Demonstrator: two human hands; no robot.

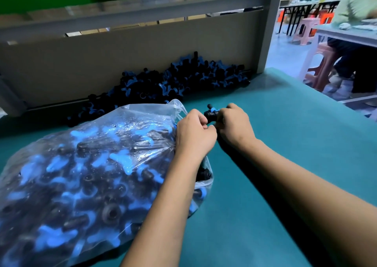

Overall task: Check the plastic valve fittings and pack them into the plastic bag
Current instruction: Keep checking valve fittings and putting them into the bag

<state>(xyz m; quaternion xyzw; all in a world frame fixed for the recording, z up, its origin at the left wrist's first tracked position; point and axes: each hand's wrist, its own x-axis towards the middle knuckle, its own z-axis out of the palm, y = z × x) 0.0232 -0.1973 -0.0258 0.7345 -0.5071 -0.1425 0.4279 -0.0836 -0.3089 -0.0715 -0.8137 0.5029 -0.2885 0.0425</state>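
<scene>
Both hands meet just beyond the mouth of the clear plastic bag [85, 164]: the left hand [194, 133] and the right hand [232, 127] have their fingers curled round one black valve fitting with a blue handle [211, 113], holding it between them above the teal surface [285, 164]. The bag lies on its side at the left, packed full of black-and-blue fittings, with the left forearm resting across its open end. A loose heap of fittings [173, 81] lies against the beige back panel [102, 62], well apart from the hands.

One bag [85, 164], perhaps hundreds of fittings [183, 77]
</scene>
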